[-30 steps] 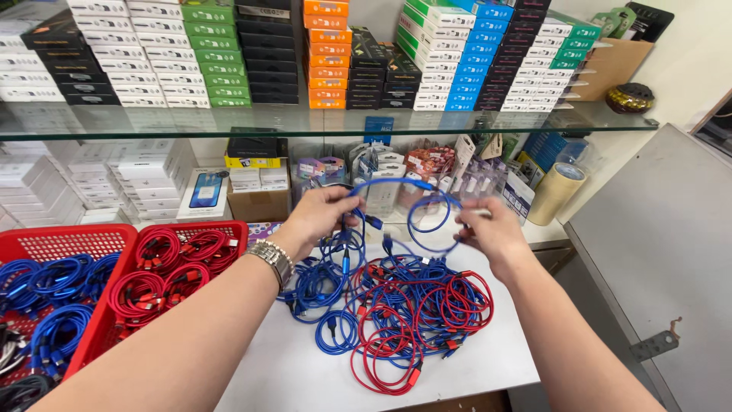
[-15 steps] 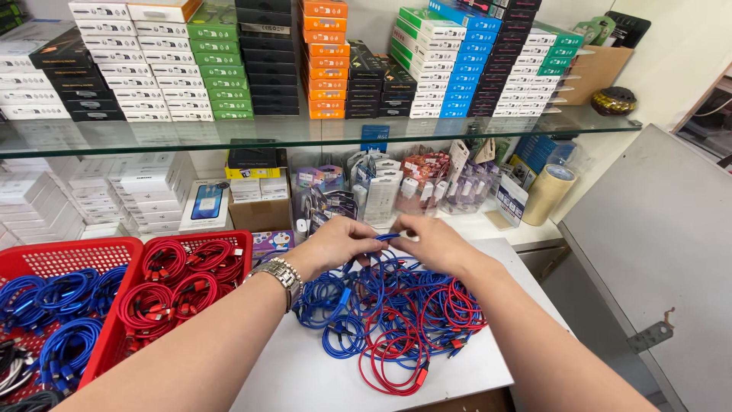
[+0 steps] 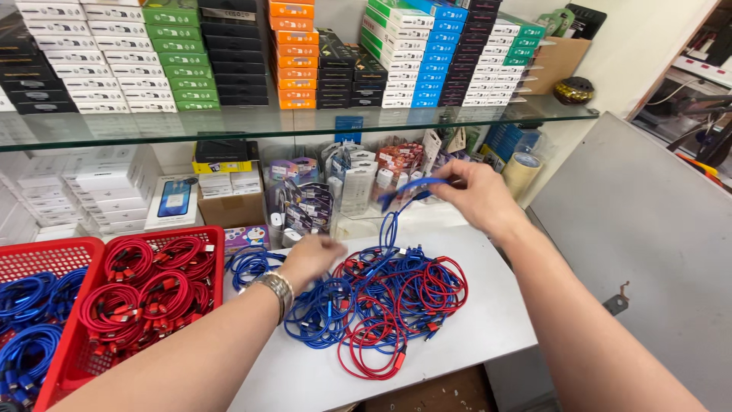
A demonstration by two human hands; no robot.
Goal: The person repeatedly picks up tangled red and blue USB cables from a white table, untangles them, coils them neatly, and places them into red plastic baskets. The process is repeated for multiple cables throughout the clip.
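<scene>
Blue cable [image 3: 396, 210] pinched in my right hand [image 3: 476, 200], lifted to pull it free; left hand [image 3: 309, 259] loosely curled, pinning the pile [image 3: 381, 297].

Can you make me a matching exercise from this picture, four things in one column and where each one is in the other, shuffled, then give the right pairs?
Things:
1. right hand
2. left hand
3. coiled red cables
4. roll of tape

Places:
A. in the red basket nearest the table's middle
B. raised, holding up a blue cable
C. beside the grey panel, under the glass shelf
D. low, at the mixed pile of cables on the white table

Pairs: 1-B, 2-D, 3-A, 4-C
</scene>
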